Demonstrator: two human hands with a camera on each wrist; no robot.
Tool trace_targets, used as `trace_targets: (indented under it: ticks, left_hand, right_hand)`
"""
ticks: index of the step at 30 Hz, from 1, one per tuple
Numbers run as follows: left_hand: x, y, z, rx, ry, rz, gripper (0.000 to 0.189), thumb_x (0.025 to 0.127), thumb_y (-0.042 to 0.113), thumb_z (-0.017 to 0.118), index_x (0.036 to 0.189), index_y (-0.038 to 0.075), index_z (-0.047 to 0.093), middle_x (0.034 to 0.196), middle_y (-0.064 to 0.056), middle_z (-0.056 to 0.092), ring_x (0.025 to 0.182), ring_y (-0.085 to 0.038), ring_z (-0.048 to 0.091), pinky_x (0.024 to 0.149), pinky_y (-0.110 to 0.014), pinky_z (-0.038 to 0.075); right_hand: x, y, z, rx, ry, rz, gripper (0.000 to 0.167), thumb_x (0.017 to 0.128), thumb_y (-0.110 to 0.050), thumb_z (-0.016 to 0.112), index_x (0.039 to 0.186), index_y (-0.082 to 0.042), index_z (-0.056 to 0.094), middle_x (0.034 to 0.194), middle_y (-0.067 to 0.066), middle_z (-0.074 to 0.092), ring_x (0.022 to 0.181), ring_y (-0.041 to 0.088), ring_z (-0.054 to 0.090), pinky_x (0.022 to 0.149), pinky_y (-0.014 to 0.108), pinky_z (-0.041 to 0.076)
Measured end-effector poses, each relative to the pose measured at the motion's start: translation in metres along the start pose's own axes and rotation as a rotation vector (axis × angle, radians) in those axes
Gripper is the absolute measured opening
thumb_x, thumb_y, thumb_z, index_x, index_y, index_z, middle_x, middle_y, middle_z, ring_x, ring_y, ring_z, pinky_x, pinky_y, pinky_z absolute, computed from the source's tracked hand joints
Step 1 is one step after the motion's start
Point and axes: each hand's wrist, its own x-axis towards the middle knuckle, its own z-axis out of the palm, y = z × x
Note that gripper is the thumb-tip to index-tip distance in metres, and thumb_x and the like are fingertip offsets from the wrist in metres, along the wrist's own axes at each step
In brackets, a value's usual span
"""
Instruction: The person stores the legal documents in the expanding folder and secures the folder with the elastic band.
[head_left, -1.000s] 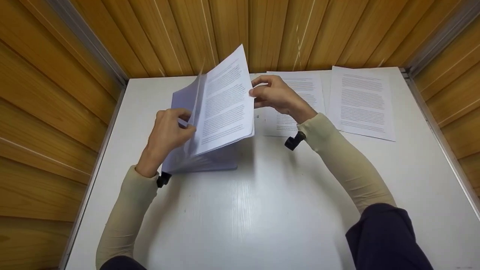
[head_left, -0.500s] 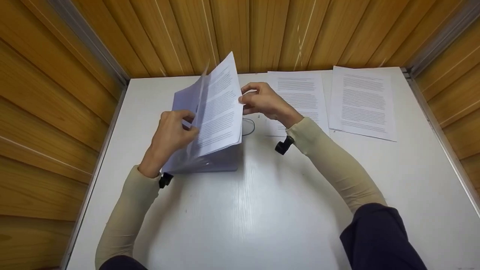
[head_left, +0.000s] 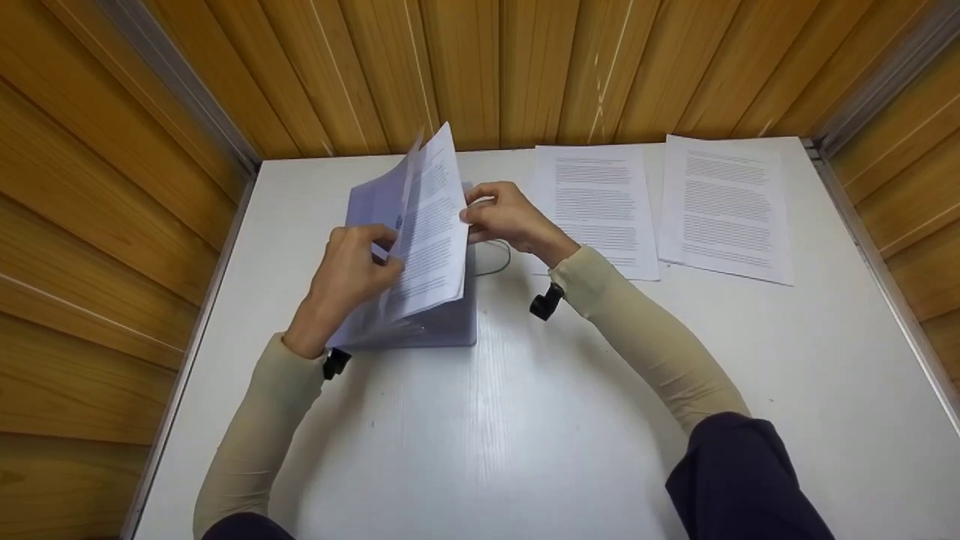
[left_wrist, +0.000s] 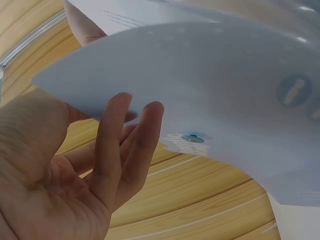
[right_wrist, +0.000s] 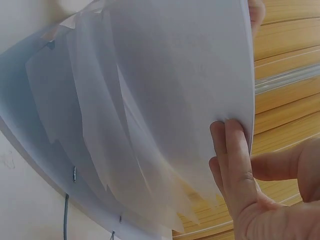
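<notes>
Head view: left hand (head_left: 349, 271) pinches the raised flap (left_wrist: 200, 75) of the folder (head_left: 454, 330), likely to hold it apart; right hand (head_left: 516, 221) pinches the paper (head_left: 435, 232) between both hands' fingers (presumably so it stands up), above the desk (head_left: 480, 450).

Beige forearm sleeves (head_left: 649, 349) — fitted, creased — dark upper sleeves (head_left: 742, 480), black wrist cameras (head_left: 546, 303)

At lower left, the left hand (left_wrist: 80, 192) pinched the edge of a greyish cover (left_wrist: 210, 90) curving across the frame; printed paper (left_wrist: 117, 16) showed at upper left, wood panelling (left_wrist: 200, 200) below.
</notes>
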Motion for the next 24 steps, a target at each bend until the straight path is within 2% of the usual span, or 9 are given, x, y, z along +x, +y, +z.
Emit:
trace_targets:
  ticks: [6, 12, 20, 24]
  left_hand:
    - [-0.001, 0.0, 0.002, -0.007, -0.01, -0.007, 0.035, 0.084, 0.002, 0.066, 0.116, -0.01, 0.076, 0.108, -0.024, 0.078, 0.083, -0.035, 0.08, 0.072, -0.048, 0.066]
    - [0.0, -0.001, 0.002, 0.006, -0.016, -0.017, 0.035, 0.085, 0.002, 0.067, 0.117, -0.009, 0.076, 0.109, -0.023, 0.078, 0.083, -0.035, 0.08, 0.073, -0.049, 0.066]
    - [0.0, -0.003, 0.001, -0.002, -0.009, -0.005, 0.034, 0.085, 0.002, 0.066, 0.116, -0.008, 0.077, 0.107, -0.022, 0.079, 0.082, -0.035, 0.08, 0.072, -0.049, 0.066]
    - [0.0, -0.005, 0.001, -0.012, -0.01, 0.001, 0.034, 0.085, 0.003, 0.066, 0.116, -0.007, 0.077, 0.107, -0.021, 0.079, 0.08, -0.034, 0.08, 0.072, -0.049, 0.066]
  right_hand:
    - [0.006, 0.008, 0.007, 0.01, 0.015, 0.017, 0.037, 0.102, 0.002, 0.061, 0.138, 0.009, 0.057, 0.119, 0.026, 0.073, 0.085, 0.02, 0.077, 0.074, 0.029, 0.065]
    - [0.011, 0.011, 0.018, 0.002, 0.038, 0.019, 0.037, 0.1, 0.002, 0.063, 0.136, 0.009, 0.057, 0.113, 0.023, 0.074, 0.083, 0.019, 0.076, 0.072, 0.028, 0.065]
    - [0.008, 0.009, 0.029, -0.119, 0.108, -0.062, 0.034, 0.098, 0.0, 0.069, 0.131, 0.006, 0.065, 0.117, 0.019, 0.067, 0.09, 0.023, 0.074, 0.076, 0.03, 0.065]
    - [0.01, 0.007, 0.031, -0.117, 0.106, -0.08, 0.032, 0.097, -0.001, 0.071, 0.127, 0.007, 0.066, 0.113, 0.018, 0.068, 0.088, 0.023, 0.075, 0.076, 0.031, 0.066]
